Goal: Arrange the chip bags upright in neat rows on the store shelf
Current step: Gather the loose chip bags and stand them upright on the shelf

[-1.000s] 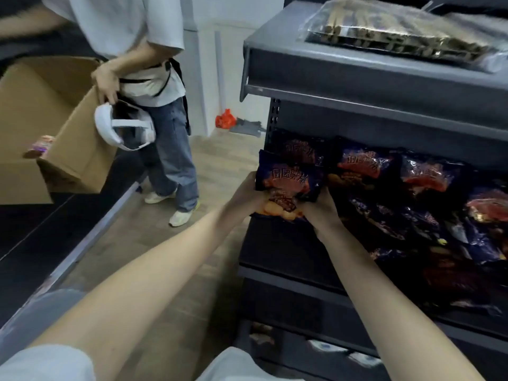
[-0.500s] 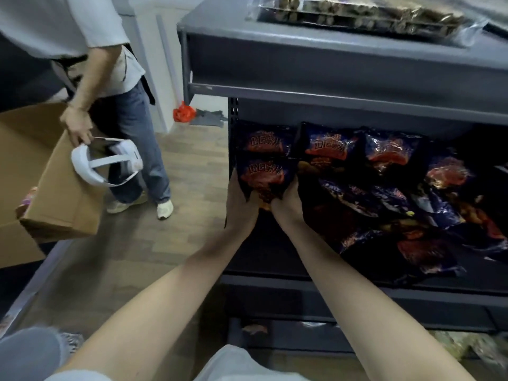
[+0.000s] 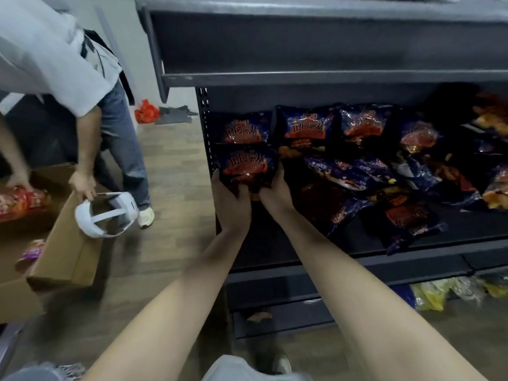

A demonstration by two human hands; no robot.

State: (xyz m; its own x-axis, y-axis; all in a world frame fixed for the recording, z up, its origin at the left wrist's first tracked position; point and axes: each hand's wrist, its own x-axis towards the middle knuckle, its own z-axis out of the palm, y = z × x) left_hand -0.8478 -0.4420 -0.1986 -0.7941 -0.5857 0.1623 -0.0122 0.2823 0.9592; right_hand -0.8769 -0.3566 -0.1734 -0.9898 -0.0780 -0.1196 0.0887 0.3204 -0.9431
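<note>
hands, left (image 3: 232, 200) and right (image 3: 276, 192), both grip one chip bag (image 3: 247, 167) upright on shelf (image 3: 412, 259).

held chip bag (image 3: 247, 163) | orange print "田园薯片" (last characters blurry) | same on rear chip bags (image 3: 305, 127)

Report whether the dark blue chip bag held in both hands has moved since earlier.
Yes. The dark blue foil chip bag, earlier overlapping the shelf's perforated black upright post, now sits just right of it.
</note>
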